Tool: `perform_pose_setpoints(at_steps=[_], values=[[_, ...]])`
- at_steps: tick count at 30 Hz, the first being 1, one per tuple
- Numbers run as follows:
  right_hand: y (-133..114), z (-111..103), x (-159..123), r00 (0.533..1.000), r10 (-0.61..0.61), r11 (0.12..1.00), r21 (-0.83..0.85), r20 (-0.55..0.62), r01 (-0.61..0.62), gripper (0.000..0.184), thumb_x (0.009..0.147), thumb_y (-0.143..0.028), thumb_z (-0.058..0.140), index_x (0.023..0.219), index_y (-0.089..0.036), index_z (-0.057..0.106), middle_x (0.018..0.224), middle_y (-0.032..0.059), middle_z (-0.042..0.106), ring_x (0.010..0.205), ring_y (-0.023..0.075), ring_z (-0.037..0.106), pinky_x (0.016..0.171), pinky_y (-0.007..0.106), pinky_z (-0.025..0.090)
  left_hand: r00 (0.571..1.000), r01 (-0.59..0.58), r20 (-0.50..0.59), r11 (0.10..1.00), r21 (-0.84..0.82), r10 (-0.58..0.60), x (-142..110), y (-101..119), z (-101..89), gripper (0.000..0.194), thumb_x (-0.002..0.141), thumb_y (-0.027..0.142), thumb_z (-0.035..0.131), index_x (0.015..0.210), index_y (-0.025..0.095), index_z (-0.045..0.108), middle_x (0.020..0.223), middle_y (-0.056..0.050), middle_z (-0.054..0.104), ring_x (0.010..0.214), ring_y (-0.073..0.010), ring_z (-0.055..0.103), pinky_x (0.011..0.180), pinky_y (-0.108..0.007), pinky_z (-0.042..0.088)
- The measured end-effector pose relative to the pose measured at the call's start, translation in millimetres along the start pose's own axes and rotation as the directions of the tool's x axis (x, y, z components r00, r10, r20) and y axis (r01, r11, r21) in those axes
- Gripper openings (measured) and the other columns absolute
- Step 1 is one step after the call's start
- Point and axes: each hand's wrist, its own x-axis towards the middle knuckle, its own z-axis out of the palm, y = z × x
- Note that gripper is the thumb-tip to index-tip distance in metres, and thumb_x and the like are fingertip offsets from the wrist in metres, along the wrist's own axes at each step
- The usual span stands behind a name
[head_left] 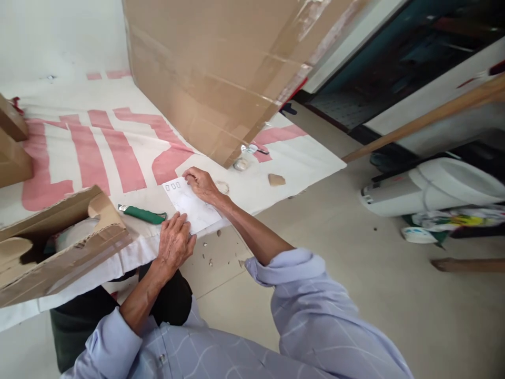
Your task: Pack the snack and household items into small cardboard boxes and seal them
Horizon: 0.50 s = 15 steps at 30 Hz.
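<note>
A white sheet of paper [193, 209] lies at the front edge of the cloth-covered table, with three small outlined shapes in a row near its far left corner. My right hand [202, 185] rests on the paper's far part beside those shapes. Its fingers are bent together; whatever they pinch, if anything, is hidden. Across the paper's near left edge lies my left hand [175, 239], fingers stretched out and holding nothing. Just beyond its fingertips is a green-handled utility knife [142, 213] on the cloth.
An open cardboard box [106, 231] stands at the left front. A large taped carton [205, 79] rises behind the paper. Right of my right hand are a small clear object [240, 164] and a tan scrap [276, 180]. A white bucket [418, 192] lies on the floor at right.
</note>
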Motion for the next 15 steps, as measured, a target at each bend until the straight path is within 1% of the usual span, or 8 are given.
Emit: perform_pose_setpoints(at_steps=[2, 4, 6, 8, 10, 12, 14, 15], values=[[-20, 5, -9, 0.997, -0.047, 0.997, 0.054, -0.068, 0.05, 0.02, 0.095, -0.026, 0.049, 0.096, -0.023, 0.068, 0.095, 0.0052, 0.074, 0.086, 0.0223, 0.068, 0.087, 0.038, 0.056, 1.0, 0.006, -0.011, 1.0, -0.018, -0.006, -6, 2, -0.1, 0.021, 0.094, 0.018, 0.074, 0.115, 0.018, 0.075, 0.148, -0.022, 0.072, 0.143, -0.0393, 0.067, 0.112, -0.057, 0.058], [-50, 11, -17, 0.985, -0.142, 0.984, 0.097, -0.102, 0.152, 0.019, 0.099, -0.032, 0.053, 0.1, -0.023, 0.07, 0.098, 0.0052, 0.074, 0.088, 0.0223, 0.068, 0.084, 0.037, 0.058, 0.999, 0.004, -0.039, 0.999, -0.032, -0.005, -17, 6, -5.9, 0.022, 0.096, 0.02, 0.073, 0.118, 0.018, 0.074, 0.147, -0.022, 0.072, 0.136, -0.0366, 0.072, 0.109, -0.056, 0.061], [-89, 17, -25, 0.955, -0.277, 0.949, 0.127, -0.103, 0.289, 0.02, 0.104, -0.037, 0.057, 0.104, -0.024, 0.072, 0.102, 0.0054, 0.074, 0.09, 0.0222, 0.069, 0.082, 0.036, 0.059, 0.993, -0.029, -0.116, 0.999, -0.035, 0.025, -32, 12, -21.7, 0.024, 0.099, 0.022, 0.07, 0.122, 0.019, 0.073, 0.143, -0.021, 0.074, 0.126, -0.0342, 0.076, 0.103, -0.054, 0.064], [-131, 24, -32, 0.902, -0.424, 0.891, 0.145, -0.081, 0.431, 0.024, 0.108, -0.043, 0.058, 0.109, -0.025, 0.073, 0.108, 0.0064, 0.074, 0.095, 0.0226, 0.07, 0.084, 0.037, 0.06, 0.963, -0.084, -0.259, 0.996, -0.023, 0.076, -51, 23, -50.7, 0.023, 0.101, 0.021, 0.067, 0.124, 0.02, 0.071, 0.136, -0.019, 0.076, 0.118, -0.0315, 0.077, 0.097, -0.05, 0.066], [-169, 32, -38, 0.83, -0.558, 0.821, 0.134, -0.027, 0.556, 0.028, 0.11, -0.048, 0.059, 0.114, -0.026, 0.074, 0.117, 0.0083, 0.074, 0.104, 0.0248, 0.07, 0.093, 0.041, 0.061, 0.885, -0.114, -0.453, 0.993, 0.012, 0.107, -72, 34, -92.4, 0.023, 0.101, 0.017, 0.067, 0.123, 0.021, 0.069, 0.127, -0.016, 0.077, 0.112, -0.0285, 0.077, 0.094, -0.045, 0.066], [-197, 42, -41, 0.743, -0.666, 0.746, 0.1, 0.071, 0.659, 0.033, 0.108, -0.053, 0.065, 0.12, -0.025, 0.075, 0.125, 0.011, 0.074, 0.117, 0.0286, 0.069, 0.103, 0.046, 0.059, 0.767, -0.096, -0.629, 0.992, 0.084, 0.127, -95, 41, -141.9, 0.028, 0.097, 0.013, 0.07, 0.123, 0.024, 0.069, 0.119, -0.012, 0.077, 0.113, -0.0281, 0.075, 0.096, -0.046, 0.064], [-213, 52, -44, 0.653, -0.733, 0.674, 0.07, 0.19, 0.736, 0.035, 0.106, -0.051, 0.071, 0.123, -0.022, 0.075, 0.127, 0.0136, 0.074, 0.122, 0.0316, 0.067, 0.107, 0.05, 0.056, 0.641, 0.025, -0.756, 0.981, 0.193, 0.132, -120, 36, -190.9, 0.033, 0.092, 0.011, 0.076, 0.121, 0.027, 0.073, 0.12, -0.01, 0.075, 0.121, -0.0315, 0.071, 0.105, -0.054, 0.061], [-217, 56, -46, 0.616, -0.749, 0.646, 0.062, 0.244, 0.761, 0.032, 0.106, -0.047, 0.071, 0.123, -0.02, 0.075, 0.125, 0.0141, 0.075, 0.121, 0.0318, 0.067, 0.106, 0.05, 0.056, 0.589, 0.11, -0.801, 0.97, 0.215, 0.111, -131, 28, -212.5, 0.032, 0.091, 0.013, 0.078, 0.119, 0.028, 0.075, 0.124, -0.01, 0.074, 0.124, -0.0324, 0.07, 0.108, -0.057, 0.059]])
